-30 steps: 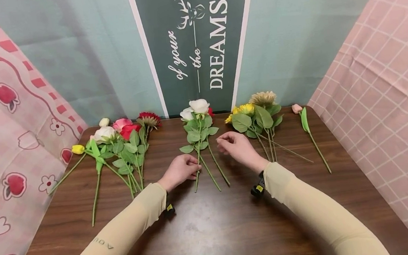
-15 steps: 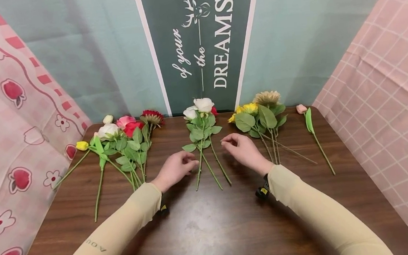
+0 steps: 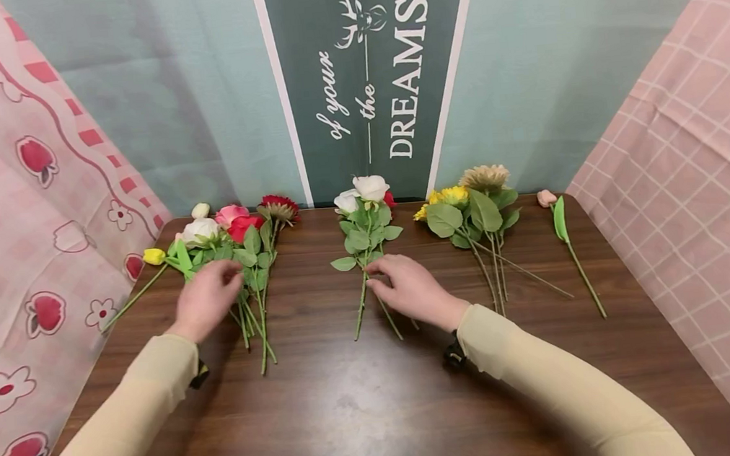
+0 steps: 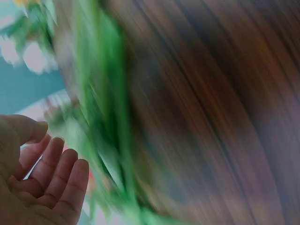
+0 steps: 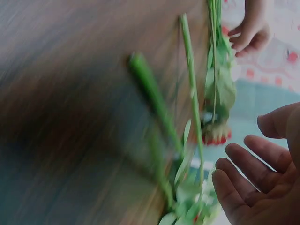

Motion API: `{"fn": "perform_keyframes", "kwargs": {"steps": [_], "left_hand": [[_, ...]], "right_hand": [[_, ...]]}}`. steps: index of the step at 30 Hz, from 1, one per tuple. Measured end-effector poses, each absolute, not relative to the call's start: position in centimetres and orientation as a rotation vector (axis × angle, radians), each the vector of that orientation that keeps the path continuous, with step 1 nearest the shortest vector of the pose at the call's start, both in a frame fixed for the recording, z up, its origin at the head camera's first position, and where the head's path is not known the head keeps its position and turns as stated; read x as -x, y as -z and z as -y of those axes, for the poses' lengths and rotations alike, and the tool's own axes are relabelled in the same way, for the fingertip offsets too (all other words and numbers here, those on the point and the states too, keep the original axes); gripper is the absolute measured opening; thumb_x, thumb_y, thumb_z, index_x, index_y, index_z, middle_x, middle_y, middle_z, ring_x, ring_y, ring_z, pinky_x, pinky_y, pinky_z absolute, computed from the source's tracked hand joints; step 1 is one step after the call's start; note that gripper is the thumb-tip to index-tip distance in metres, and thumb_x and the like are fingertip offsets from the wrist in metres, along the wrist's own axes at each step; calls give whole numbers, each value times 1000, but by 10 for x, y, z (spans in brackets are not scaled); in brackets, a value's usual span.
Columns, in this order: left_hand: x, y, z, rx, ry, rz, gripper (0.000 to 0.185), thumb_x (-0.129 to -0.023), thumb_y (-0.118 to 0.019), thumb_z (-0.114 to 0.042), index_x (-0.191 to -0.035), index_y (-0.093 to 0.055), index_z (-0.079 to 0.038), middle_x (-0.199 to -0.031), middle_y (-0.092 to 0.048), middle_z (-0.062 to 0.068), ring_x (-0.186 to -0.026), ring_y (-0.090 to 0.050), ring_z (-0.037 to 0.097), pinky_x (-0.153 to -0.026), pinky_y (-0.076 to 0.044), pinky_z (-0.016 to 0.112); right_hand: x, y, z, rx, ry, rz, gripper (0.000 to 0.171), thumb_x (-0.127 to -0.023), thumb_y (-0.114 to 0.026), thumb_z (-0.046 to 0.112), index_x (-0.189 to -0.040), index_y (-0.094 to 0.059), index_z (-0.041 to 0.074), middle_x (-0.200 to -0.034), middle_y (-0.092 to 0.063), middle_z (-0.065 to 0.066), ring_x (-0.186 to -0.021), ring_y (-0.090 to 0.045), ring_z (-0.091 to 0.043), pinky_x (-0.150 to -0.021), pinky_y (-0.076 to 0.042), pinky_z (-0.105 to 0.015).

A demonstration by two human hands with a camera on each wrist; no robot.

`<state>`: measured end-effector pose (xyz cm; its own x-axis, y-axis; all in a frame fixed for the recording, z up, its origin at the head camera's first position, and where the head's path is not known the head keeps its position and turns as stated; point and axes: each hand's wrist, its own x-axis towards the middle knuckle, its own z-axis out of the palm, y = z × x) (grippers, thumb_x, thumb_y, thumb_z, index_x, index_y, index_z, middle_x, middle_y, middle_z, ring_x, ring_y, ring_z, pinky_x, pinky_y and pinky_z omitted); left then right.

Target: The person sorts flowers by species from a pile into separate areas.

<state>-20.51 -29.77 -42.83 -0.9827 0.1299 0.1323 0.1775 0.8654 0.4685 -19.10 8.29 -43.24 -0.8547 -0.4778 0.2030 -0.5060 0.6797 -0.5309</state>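
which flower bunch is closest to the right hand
The middle bunch: the right hand is at its stems; the left bunch and right bunch lie farther off.

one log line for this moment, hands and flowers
left hand: holding nothing, by left flowers | right hand: holding nothing, by white-rose stems | pink tulip: lying on table

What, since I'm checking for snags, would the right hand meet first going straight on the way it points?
Probably the middle stems: in the head view, the right hand has its fingertips right at them. Depth is unclear; it may pass above.
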Motion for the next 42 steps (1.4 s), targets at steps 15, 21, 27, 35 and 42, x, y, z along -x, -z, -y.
{"fn": "perform_keyframes", "kwargs": {"steps": [15,21,27,35,42], "left_hand": [[237,413,363,-336,1511,3173,40,-101,-62,-25,-107,-62,15,-79,-71,8,-71,-70,17,-70,-62,36],[247,414,364,-599,1678,3161,31,-101,-61,-24,-106,-59,7,-77,-66,3,-69,-67,12,-70,-61,30],[246,412,371,-771,2024,2989,18,-103,-58,-14,-99,-60,4,-72,-67,2,-63,-68,10,-69,-61,26],[235,392,389,-712,2119,2875,19,-104,-55,-12,-98,-66,2,-74,-72,4,-68,-71,10,-73,-61,28],[223,364,360,-263,1905,2984,43,-105,-57,-19,-130,-52,16,-87,-74,4,-79,-72,10,-81,-61,31]], "right_hand": [[172,422,25,-1350,-396,2786,33,-104,-60,29,-130,-67,10,-125,-68,-2,-119,-61,-17,-109,-41,-29],[173,422,63,-1405,-328,2767,30,-104,-60,29,-127,-70,13,-120,-70,1,-114,-62,-13,-106,-42,-26],[172,428,71,-1420,-341,2772,27,-103,-60,29,-123,-73,15,-115,-71,4,-109,-63,-12,-101,-45,-25],[174,433,40,-1296,-465,2847,31,-105,-58,31,-128,-71,15,-123,-69,2,-118,-62,-15,-105,-44,-27],[179,429,5,-1173,-673,2883,30,-105,-58,29,-126,-71,14,-124,-70,1,-119,-62,-16,-105,-46,-31]]}}
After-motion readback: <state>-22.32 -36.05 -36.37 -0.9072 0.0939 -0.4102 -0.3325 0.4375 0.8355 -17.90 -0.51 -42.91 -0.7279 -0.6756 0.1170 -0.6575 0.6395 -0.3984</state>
